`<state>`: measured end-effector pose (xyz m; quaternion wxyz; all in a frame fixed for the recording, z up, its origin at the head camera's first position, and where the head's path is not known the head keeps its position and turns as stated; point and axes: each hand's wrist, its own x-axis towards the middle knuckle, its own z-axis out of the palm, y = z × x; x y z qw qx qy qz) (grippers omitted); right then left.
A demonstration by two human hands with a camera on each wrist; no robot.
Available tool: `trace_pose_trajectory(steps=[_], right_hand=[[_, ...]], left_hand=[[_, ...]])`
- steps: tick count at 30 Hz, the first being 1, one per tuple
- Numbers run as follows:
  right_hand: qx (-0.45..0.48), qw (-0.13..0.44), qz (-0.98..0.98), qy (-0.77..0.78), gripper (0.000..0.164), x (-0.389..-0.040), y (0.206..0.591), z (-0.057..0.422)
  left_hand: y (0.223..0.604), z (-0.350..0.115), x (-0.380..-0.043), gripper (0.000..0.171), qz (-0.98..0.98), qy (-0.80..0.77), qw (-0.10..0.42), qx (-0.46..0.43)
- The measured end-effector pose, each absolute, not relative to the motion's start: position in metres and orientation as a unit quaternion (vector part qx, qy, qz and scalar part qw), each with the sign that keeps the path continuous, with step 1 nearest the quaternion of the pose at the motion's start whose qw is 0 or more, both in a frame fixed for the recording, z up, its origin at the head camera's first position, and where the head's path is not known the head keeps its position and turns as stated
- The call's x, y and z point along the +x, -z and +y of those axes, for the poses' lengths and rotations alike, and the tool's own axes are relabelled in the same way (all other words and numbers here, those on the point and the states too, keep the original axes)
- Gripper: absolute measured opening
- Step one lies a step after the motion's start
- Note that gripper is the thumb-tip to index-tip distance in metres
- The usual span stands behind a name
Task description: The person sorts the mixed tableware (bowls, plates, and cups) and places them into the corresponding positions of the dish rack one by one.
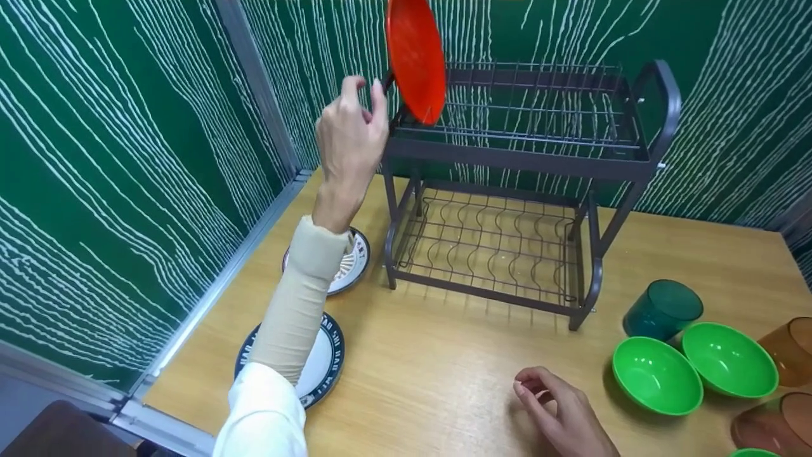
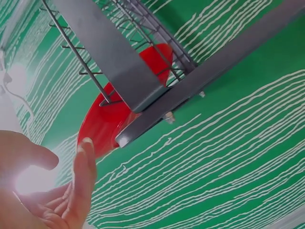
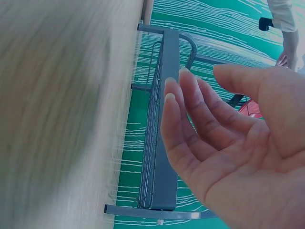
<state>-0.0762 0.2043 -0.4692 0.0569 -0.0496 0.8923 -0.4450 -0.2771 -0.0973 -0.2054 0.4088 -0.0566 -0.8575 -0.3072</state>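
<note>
A red plate (image 1: pixel 417 60) stands on edge, slightly tilted, at the left end of the upper tier of a dark metal dish rack (image 1: pixel 520 155). Just left of it is my left hand (image 1: pixel 351 130), thumb and fingers apart with nothing between them. In the left wrist view, the fingertips overlap the edge of the red plate (image 2: pixel 102 126), which shows behind the rack's end bar. My right hand (image 1: pixel 561 412) hovers low over the table in front of the rack. Its fingers are loosely bent and hold nothing, as the right wrist view shows.
Two patterned plates, one farther back (image 1: pixel 358 260) and one nearer (image 1: pixel 333 355), lie left of the rack, partly behind my left arm. To the right are green bowls (image 1: pixel 656 374), a teal cup (image 1: pixel 666 308) and brownish cups (image 1: pixel 777 422). Green partitions (image 1: pixel 158 127) enclose the wooden table (image 1: pixel 431 381).
</note>
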Motion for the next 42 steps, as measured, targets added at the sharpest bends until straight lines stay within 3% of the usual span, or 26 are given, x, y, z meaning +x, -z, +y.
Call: trace_pose_trajectory(steps=[15, 20, 29, 42], right_hand=[[-0.033, 0.083, 0.906, 0.413, 0.012, -0.073, 0.469, 0.198], [-0.039, 0.067, 0.909, 0.409, 0.010, -0.071, 0.472, 0.196], [-0.033, 0.075, 0.916, 0.393, 0.022, -0.067, 0.474, 0.199], [-0.038, 0.090, 0.911, 0.400, 0.022, -0.067, 0.473, 0.193]], left_hand=[[0.275, -0.132, -0.234, 0.034, -0.868, 0.295, 0.399, -0.019], [0.299, -0.145, -0.221, 0.031, -0.876, 0.298, 0.380, -0.005], [0.342, -0.176, -0.194, 0.034, -0.909, 0.270, 0.315, 0.053], [0.389, -0.226, -0.159, 0.046, -0.940, 0.223, 0.214, 0.143]])
